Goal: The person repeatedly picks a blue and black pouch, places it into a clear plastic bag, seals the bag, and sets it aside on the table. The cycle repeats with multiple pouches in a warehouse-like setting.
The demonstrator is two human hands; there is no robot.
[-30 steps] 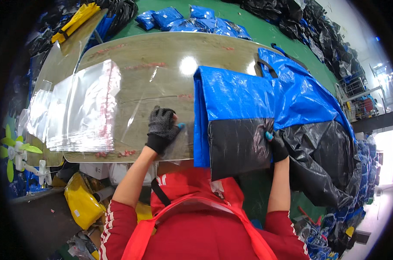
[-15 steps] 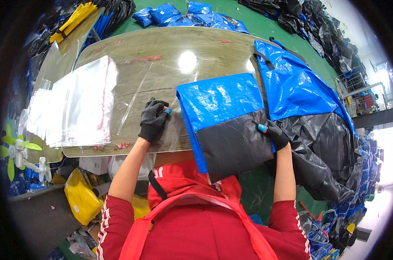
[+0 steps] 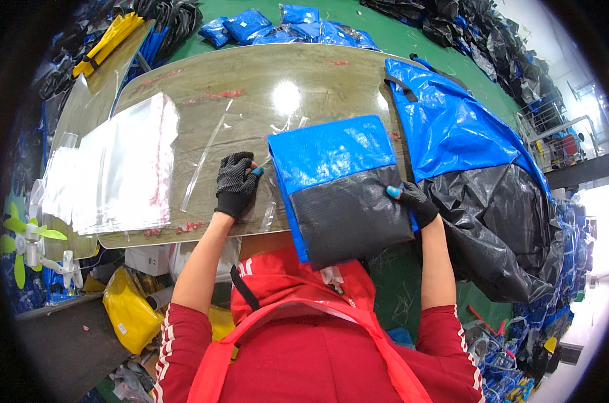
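Observation:
My right hand [image 3: 418,203], in a black fingerless-tip glove, grips the right edge of a folded blue-and-black tarp-like sheet [image 3: 351,205], thumb on top. This flat bundle is tilted over the table's front edge, its lower part overhanging. To its left, my left hand [image 3: 237,183] is closed in a dotted black glove, thumb and finger pinched together at a clear plastic bag [image 3: 206,156] on the table. Most of that bag's outline is hard to see. A larger blue-and-black sheet piece [image 3: 465,134] drapes over the table's right end, beside my right hand.
A stack of clear plastic bags [image 3: 126,164] lies on the left of the brown table [image 3: 183,87]. Packed blue bundles [image 3: 251,25] sit on the green floor beyond. A small green-bladed fan [image 3: 30,235] and a yellow bundle [image 3: 126,312] are at the near left.
The folded sheet has shifted slightly left and its lower edge has risen, my right hand moving with it. My left hand stays nearly in place.

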